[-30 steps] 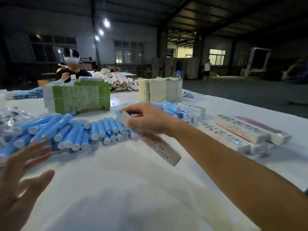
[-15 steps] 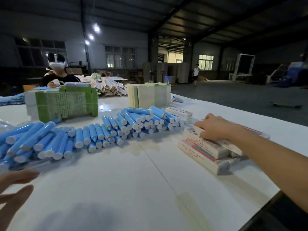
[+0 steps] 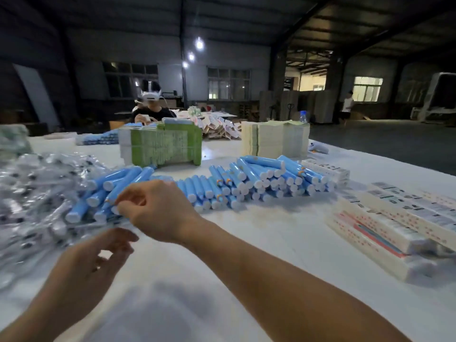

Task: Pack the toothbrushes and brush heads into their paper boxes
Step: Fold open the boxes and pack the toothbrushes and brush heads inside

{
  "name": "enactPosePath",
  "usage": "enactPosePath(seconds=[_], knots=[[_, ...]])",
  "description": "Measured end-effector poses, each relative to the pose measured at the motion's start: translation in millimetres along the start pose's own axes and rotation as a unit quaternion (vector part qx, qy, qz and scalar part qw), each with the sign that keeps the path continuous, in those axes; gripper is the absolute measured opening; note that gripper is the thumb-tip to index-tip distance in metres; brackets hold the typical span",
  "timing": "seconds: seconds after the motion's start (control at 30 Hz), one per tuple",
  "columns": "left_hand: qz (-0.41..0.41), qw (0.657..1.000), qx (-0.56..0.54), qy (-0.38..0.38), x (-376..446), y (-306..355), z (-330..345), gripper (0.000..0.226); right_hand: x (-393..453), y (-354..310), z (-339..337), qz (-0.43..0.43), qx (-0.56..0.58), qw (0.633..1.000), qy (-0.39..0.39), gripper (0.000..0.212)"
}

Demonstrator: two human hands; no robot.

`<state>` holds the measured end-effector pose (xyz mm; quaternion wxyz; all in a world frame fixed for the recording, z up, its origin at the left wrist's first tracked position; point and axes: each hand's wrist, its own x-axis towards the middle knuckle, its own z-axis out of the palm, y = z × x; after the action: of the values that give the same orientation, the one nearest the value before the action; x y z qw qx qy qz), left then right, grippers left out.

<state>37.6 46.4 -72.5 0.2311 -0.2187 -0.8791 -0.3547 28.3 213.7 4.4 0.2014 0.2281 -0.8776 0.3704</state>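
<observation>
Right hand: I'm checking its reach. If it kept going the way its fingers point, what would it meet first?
The right hand points left; its fingertips look already at the blue toothbrush handles, so those first, though depth is unclear.

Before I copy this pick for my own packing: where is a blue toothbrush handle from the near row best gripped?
Probably by its white-capped end. The blue handles lie packed side by side, caps toward the person, so only the ends are free. Come from the near side, as the right hand does, pinching with fingertips.
</observation>
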Motion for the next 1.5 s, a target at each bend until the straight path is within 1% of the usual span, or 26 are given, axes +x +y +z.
enactPosePath(seconds=[0.07,0.1,0.17,0.23,0.33,0.4,0.5,0.53,0.57,0.63,0.67,0.7,0.8,0.87,0.9,0.97,1.03,1.07,1.1,1.13,1.17,1.23,1.3,1.37,1.4,1.5], knots=[[-0.033,0.999,0.015,0.035,5,-3,0,0.032,10,-21,33,0.008,0.092,0.995,0.030,0.015],[-0.057,0.997,0.033,0.036,6,-7,-2,0.031,13,-25,47,0.019,0.127,0.991,0.044,0.015],[-0.109,0.988,0.105,-0.016,10,-14,-11,0.013,12,-24,69,0.037,0.171,0.984,0.034,0.013],[-0.144,0.977,0.139,-0.070,12,-28,-29,0.019,9,-19,82,0.044,0.226,0.973,0.002,0.014],[-0.184,0.963,0.184,-0.069,9,-49,-63,0.018,9,-19,90,0.031,0.307,0.951,-0.022,0.012],[-0.228,0.946,0.229,-0.004,3,-65,-90,0.016,10,-23,93,0.022,0.344,0.938,-0.043,0.014],[-0.220,0.919,0.275,0.178,-19,-87,-135,0.010,9,-27,94,0.005,0.349,0.935,-0.054,0.010],[-0.250,0.898,0.314,0.181,-29,-95,-151,0.020,8,-28,93,0.002,0.352,0.935,-0.051,0.011],[-0.317,0.870,0.355,0.129,-40,-104,-167,0.033,8,-28,91,-0.001,0.355,0.934,-0.048,0.011],[-0.453,0.802,0.388,-0.027,-65,-119,-189,0.058,8,-30,88,-0.007,0.355,0.934,-0.048,0.011],[-0.485,0.783,0.381,-0.082,-75,-123,-194,0.063,7,-31,87,-0.008,0.352,0.934,-0.052,0.011],[-0.492,0.777,0.378,-0.104,-82,-124,-195,0.062,7,-30,87,-0.009,0.349,0.936,-0.055,0.011],[-0.440,0.789,0.423,-0.063,-84,-120,-188,0.042,8,-28,86,-0.008,0.337,0.940,-0.052,0.012],[-0.407,0.807,0.428,-0.005,-70,-104,-178,0.042,10,-24,84,-0.006,0.338,0.940,-0.047,0.014],[-0.380,0.829,0.409,0.031,-61,-93,-171,0.049,11,-23,83,-0.003,0.342,0.939,-0.043,0.014],[-0.299,0.892,0.327,0.088,-37,-67,-147,0.065,14,-18,79,0.002,0.349,0.937,-0.026,0.014],[-0.235,0.953,0.162,0.103,-10,-33,-115,0.063,17,-13,74,0.011,0.354,0.935,0.008,0.014],[-0.225,0.968,0.055,0.092,2,-17,-96,0.060,18,-10,71,0.019,0.354,0.934,0.029,0.016],[-0.228,0.969,-0.056,0.082,13,-4,-76,0.060,19,-8,69,0.026,0.355,0.933,0.047,0.020],[-0.243,0.954,-0.159,0.076,23,9,-57,0.062,20,-6,65,0.030,0.357,0.932,0.056,0.024],[-0.266,0.930,-0.243,0.070,33,18,-39,0.062,21,-4,60,0.031,0.362,0.930,0.052,0.028],[-0.307,0.886,-0.345,0.045,42,29,-12,0.055,24,3,44,0.030,0.375,0.927,0.008,0.033],[-0.329,0.850,-0.411,0.034,43,26,3,0.049,27,12,25,0.025,0.368,0.926,-0.075,0.036],[-0.342,0.809,-0.477,0.027,41,19,8,0.057,28,20,15,0.025,0.318,0.937,-0.145,0.036],[-0.343,0.801,-0.490,0.023,39,16,9,0.062,28,23,15,0.032,0.293,0.942,-0.162,0.037],[-0.335,0.828,-0.448,0.040,35,10,9,0.074,26,25,29,0.087,0.291,0.934,-0.189,0.042]])
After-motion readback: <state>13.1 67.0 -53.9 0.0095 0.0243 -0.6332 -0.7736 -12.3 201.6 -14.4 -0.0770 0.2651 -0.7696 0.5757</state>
